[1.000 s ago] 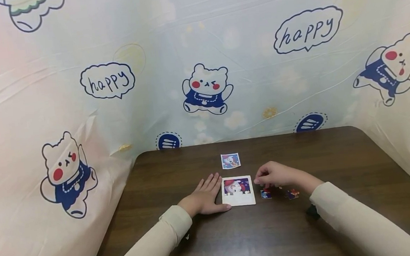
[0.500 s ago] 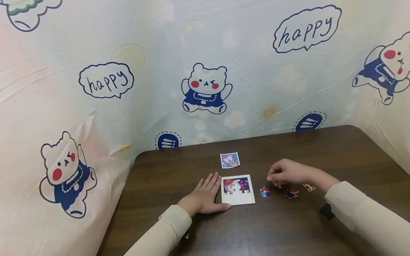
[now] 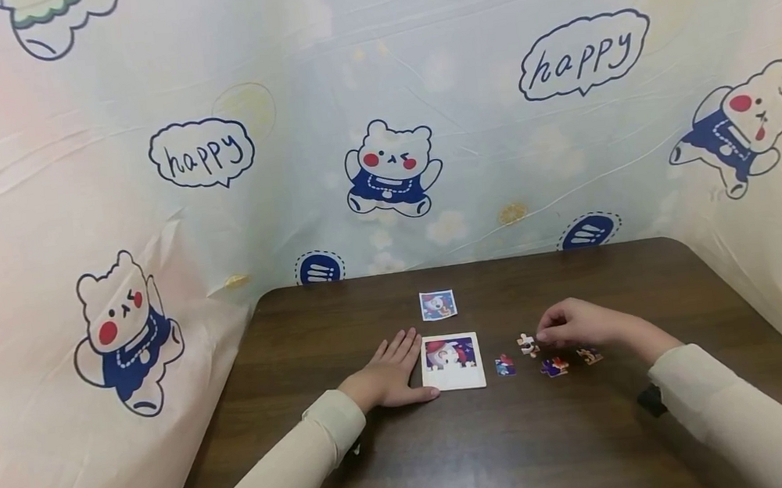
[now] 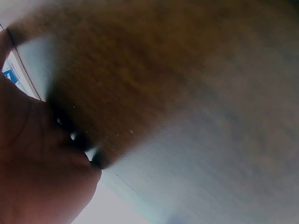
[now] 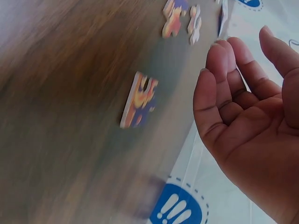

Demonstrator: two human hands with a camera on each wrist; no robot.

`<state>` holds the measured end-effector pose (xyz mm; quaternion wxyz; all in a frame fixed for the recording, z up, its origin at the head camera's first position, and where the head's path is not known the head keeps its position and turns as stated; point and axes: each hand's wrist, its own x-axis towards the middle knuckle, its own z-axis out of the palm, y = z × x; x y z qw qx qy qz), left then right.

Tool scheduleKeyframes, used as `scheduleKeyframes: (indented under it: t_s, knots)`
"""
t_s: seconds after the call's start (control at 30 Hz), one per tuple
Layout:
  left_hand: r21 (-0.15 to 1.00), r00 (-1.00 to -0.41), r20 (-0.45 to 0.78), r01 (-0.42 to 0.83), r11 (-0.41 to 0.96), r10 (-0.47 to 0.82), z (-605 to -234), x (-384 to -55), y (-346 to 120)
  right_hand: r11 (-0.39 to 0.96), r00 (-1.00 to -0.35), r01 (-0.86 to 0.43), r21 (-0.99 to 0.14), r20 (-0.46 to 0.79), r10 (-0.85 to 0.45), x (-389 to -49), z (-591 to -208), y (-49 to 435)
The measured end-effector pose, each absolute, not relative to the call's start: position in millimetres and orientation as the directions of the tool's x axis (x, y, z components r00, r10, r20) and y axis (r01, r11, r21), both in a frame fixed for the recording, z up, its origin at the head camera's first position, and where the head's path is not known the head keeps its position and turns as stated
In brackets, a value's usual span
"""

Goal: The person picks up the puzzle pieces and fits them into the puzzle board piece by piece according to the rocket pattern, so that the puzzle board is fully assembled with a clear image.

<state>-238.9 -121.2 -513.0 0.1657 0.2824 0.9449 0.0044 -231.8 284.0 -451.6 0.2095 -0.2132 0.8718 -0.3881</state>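
Brown tabletop bears a pale piece just left of the empty, loosely curled right grip; the flat, empty left grip lies farther.

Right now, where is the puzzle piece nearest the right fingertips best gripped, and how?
Probably pinch opposite edges, from above and the right: the puzzle piece looks thin and lies flat on the table, and the right hand is on that side.
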Motion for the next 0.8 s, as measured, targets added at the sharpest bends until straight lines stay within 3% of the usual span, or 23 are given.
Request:
scheduleKeyframes:
  t_s: [0.57,0.8]
  knots:
    - [0.098,-0.781,-0.307,0.543,0.834,0.544,-506,-235,-121,0.667,-0.83,-0.23,-0.708,-0.215,-0.515,-222,-453,325]
    - [0.151,-0.777,-0.293,0.538,0.829,0.557,-505,-236,-121,0.668,-0.826,-0.238,-0.705,-0.215,-0.521,-220,-457,333]
